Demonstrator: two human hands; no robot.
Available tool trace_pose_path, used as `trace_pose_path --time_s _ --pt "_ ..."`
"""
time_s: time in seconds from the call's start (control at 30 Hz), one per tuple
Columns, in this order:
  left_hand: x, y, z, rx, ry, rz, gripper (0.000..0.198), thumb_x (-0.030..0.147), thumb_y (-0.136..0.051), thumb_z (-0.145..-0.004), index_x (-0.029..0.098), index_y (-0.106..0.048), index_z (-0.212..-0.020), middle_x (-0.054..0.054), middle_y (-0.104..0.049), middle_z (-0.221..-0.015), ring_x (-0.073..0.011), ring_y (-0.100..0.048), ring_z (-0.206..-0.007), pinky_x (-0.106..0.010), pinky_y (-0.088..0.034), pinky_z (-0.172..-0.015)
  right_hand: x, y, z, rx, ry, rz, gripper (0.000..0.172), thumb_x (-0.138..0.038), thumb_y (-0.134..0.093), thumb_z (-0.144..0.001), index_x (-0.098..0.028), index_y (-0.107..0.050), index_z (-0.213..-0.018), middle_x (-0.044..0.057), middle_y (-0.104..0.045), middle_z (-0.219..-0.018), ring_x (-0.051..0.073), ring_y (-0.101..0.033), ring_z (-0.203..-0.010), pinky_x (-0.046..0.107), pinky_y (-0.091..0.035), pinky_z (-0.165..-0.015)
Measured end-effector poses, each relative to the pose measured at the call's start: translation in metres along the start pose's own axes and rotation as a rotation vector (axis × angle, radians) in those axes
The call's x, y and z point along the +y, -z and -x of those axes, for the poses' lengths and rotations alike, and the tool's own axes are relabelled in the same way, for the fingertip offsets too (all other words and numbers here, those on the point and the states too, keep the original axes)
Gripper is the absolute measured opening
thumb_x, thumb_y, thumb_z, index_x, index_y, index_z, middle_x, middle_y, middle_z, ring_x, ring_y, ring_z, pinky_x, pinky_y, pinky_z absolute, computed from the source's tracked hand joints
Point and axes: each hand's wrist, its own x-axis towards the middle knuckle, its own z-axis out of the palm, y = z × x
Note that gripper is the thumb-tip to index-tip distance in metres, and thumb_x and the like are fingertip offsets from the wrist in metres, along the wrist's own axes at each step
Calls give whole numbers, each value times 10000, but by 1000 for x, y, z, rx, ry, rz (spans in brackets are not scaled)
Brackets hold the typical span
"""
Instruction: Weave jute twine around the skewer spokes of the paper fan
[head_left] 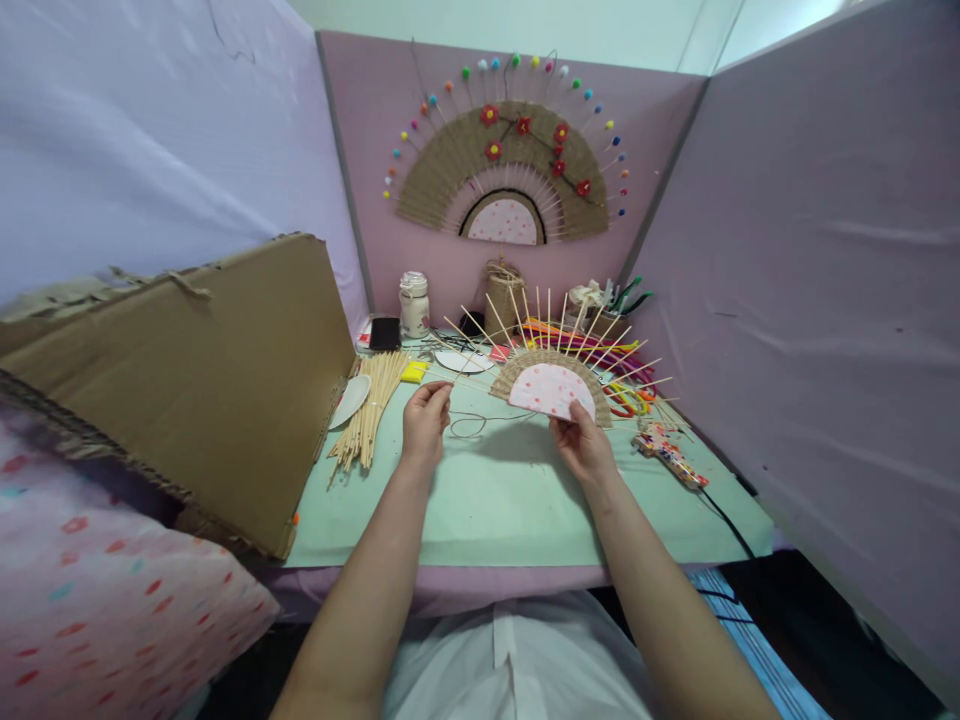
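My right hand grips a half-round fan by its lower edge, the thumb pressed on its white, red-spotted centre. Thin wooden sticks spread outward from the fan, with brown twine woven between them close to the centre. My left hand is closed in a pinch to the left of the fan, on what looks like thin brown twine. A loose loop of twine hangs or lies between the two hands; I cannot tell which.
A bundle of sticks and a white disc lie left, beside a cardboard sheet. A corded glue gun rests at right. Behind are a jar, a twine roll and coloured pipe cleaners. A decorated fan hangs on the back panel.
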Motion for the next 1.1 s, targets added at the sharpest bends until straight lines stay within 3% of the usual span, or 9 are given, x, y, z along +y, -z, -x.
trace_pose_path --time_s 0.17,0.33,0.5,0.77,1.1 --pt "3 1 1 -6 5 -3 253 222 -697 -619 163 -560 -823 24 -635 -719 16 -239 -352 -172 -114 -366 1 3 -2 -11 13 16 239 -160 -805 -677 -206 -685 -879 -54 -754 -794 93 -671 -611 178 -595 -539" --pt "7 2 3 -56 35 11 269 241 -676 -649 173 -544 -873 -17 -681 -850 18 -266 -350 -168 -128 -365 1 4 -1 -19 18 47 244 -181 -818 -663 -208 -684 -865 -55 -749 -791 89 -660 -599 180 -594 -537" --pt "6 2 3 -81 67 12 273 271 -681 -656 174 -548 -874 11 -639 -744 11 -271 -346 -163 -126 -366 3 3 1 -46 52 94 272 -209 -838 -637 -213 -677 -855 -44 -748 -822 97 -664 -627 193 -593 -543" --pt "3 5 -1 13 67 -7 255 306 -682 -651 178 -512 -792 49 -578 -634 17 -208 -325 -166 -73 -357 4 3 4 -30 79 131 340 -227 -868 -586 -210 -679 -869 -47 -736 -799 110 -663 -650 225 -598 -556" --pt "3 5 -3 97 60 -20 242 310 -708 -613 173 -533 -710 101 -412 -465 -5 -209 -342 -162 -92 -355 5 3 5 -34 75 143 344 -239 -863 -588 -226 -675 -876 -53 -733 -789 113 -658 -644 227 -591 -549"
